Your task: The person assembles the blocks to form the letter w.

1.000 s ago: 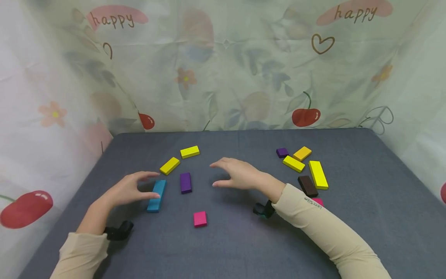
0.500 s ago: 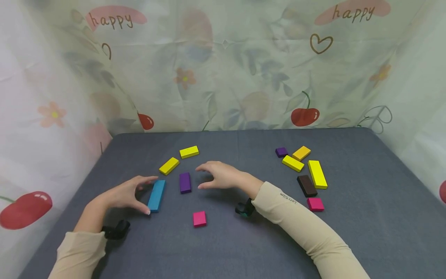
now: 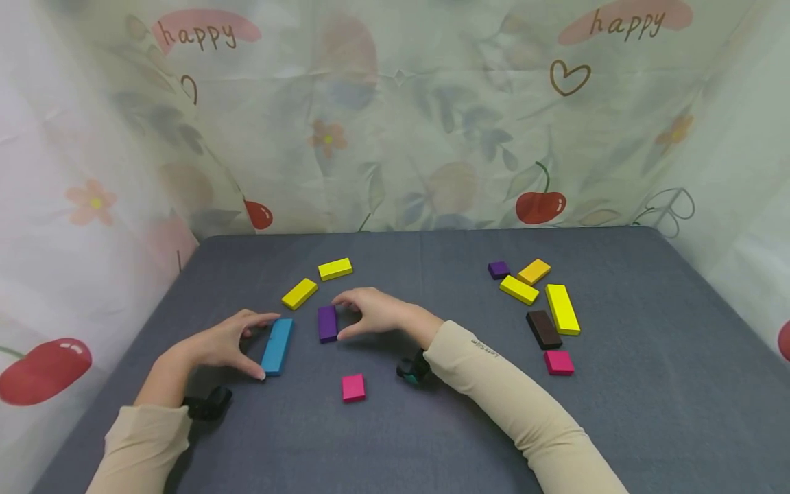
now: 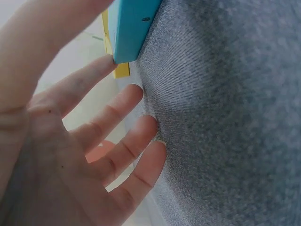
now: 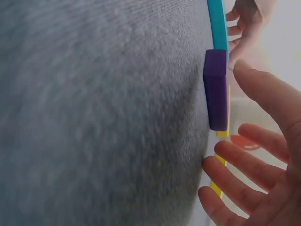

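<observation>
In the head view, the handling looks barely begun: every block lies flat on the grey cloth-covered bench [image 3: 432, 439], none raised or stacked, so the hands seem placed while firm grips are left to make. The left hand [image 3: 223, 342] is spread wide, forefinger and thumb at the far and near ends of the long blue rectangular block [image 3: 278, 347], which lies at its 3 o'clock. The right hand [image 3: 376, 313] is half-spread and holds nothing, with the purple oblong block [image 3: 328, 324] just beside its fingertips at 9 o'clock. A square pink block [image 3: 354, 388] sits near 6 o'clock from that hand; a dark brown oblong block [image 3: 544, 329] and a long yellow block [image 3: 562, 309] lie well apart at 3 o'clock. In the left wrist view, the blue block is at 1 o'clock from the palm, the forefinger touching its end and the other fingers loosely fanned. In the right wrist view, the purple block lies at 11 o'clock from the palm, the thumb tip near its end, with the blue block beyond at 12 o'clock.
</observation>
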Tool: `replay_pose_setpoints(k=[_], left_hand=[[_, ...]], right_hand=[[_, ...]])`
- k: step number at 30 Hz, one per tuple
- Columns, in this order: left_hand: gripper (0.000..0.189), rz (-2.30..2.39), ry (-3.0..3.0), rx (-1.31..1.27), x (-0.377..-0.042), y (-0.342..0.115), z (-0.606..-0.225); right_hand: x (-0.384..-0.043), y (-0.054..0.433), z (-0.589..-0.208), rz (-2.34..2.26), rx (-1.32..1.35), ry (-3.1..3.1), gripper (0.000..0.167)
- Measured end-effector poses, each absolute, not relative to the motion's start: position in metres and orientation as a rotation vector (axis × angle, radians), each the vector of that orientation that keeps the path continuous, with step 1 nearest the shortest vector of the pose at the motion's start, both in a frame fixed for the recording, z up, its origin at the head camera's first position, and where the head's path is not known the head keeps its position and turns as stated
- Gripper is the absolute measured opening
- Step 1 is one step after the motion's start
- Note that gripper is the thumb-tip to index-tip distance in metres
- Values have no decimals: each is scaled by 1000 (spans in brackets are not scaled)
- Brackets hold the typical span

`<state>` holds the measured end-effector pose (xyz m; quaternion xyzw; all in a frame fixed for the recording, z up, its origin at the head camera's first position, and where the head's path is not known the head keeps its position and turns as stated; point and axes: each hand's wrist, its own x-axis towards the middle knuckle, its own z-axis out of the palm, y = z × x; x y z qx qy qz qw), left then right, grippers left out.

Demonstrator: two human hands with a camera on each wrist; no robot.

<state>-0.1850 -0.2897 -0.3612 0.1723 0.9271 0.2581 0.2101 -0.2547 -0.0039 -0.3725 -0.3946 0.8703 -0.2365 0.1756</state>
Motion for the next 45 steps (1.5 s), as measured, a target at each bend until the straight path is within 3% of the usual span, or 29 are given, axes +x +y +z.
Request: replay_pose_setpoints(k=[16,36,45], left_hand=[[96,659,2589,495,-184,-286,-360],[90,718,2681,587,-186,-287,-365],[96,697,2729,539,-190,-270,-365]], right_hand=[[-255,-20,-381,-574,-1095,2516,69],[-254,-22,-381,-617,-982,2573,63],[-258,-16,-380,-677,-935,2586,63]])
